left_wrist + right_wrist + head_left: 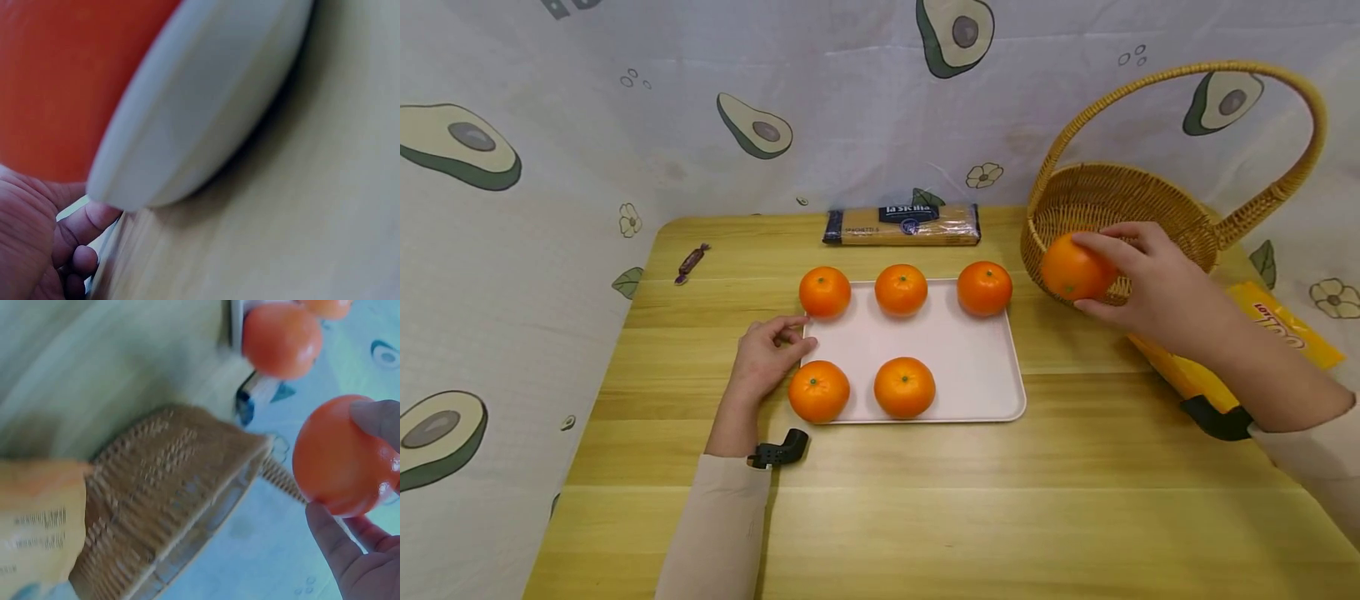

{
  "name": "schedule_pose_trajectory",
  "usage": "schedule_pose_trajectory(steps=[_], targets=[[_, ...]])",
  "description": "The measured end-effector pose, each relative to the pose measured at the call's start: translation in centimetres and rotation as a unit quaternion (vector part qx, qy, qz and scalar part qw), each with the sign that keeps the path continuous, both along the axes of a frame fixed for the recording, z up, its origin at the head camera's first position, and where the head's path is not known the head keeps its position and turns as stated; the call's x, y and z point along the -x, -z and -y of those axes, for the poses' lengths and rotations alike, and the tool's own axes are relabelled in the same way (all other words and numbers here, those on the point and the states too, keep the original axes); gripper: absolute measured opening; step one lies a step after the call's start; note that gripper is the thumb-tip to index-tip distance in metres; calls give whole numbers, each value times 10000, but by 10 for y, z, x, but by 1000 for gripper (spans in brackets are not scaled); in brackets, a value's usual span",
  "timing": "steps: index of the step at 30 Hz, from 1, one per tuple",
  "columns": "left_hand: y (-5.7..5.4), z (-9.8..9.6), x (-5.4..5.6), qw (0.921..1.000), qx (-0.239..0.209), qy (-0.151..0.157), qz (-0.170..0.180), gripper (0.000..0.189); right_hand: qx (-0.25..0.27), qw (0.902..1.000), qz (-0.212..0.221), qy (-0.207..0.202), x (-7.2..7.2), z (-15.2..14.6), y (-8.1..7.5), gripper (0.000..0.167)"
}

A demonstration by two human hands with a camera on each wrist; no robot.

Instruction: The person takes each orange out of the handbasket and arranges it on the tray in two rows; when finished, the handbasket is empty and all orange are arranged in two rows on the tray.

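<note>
My right hand [1172,292] grips an orange [1075,268] between thumb and fingertips. In the head view the fruit overlaps the near left rim of the wicker basket [1112,179]; the right wrist view shows the held orange [340,456] off to the side of the basket's mouth. My left hand [765,354] is at the left edge of the white tray [973,367], its thumb and forefinger pinching the rim and the other fingers curled. Several oranges sit on the tray, three along the far side, among them a middle one [901,290], and two along the near side.
A spaghetti pack [902,227] lies behind the tray at the table's back edge. Yellow packaging [1277,321] lies right of the basket, partly under my right forearm. A wrapped candy [691,263] is at the back left. The basket's tall handle [1187,71] arches above its opening.
</note>
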State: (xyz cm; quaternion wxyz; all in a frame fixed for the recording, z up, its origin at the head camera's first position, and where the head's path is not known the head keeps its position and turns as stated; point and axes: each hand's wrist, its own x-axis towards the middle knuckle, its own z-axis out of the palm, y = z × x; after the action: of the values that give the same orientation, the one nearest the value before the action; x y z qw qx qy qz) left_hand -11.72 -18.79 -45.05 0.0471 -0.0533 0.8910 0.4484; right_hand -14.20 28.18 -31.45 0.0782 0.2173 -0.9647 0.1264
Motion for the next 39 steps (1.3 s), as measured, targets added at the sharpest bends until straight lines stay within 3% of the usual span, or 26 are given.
schedule_pose_trajectory(steps=[13, 24, 31, 39], targets=[[0, 0, 1, 10000, -43, -5, 35, 42, 84, 9961, 745, -471, -36, 24, 30, 78], [-1, 0, 0, 10000, 5, 14, 8, 42, 333, 9835, 1642, -675, -55, 40, 49, 77], [0, 0, 0, 10000, 16, 30, 0, 42, 894, 9643, 2422, -587, -59, 47, 59, 80], [0, 0, 0, 10000, -13, 32, -51, 42, 1509, 9463, 2792, -609, -62, 46, 72, 78]])
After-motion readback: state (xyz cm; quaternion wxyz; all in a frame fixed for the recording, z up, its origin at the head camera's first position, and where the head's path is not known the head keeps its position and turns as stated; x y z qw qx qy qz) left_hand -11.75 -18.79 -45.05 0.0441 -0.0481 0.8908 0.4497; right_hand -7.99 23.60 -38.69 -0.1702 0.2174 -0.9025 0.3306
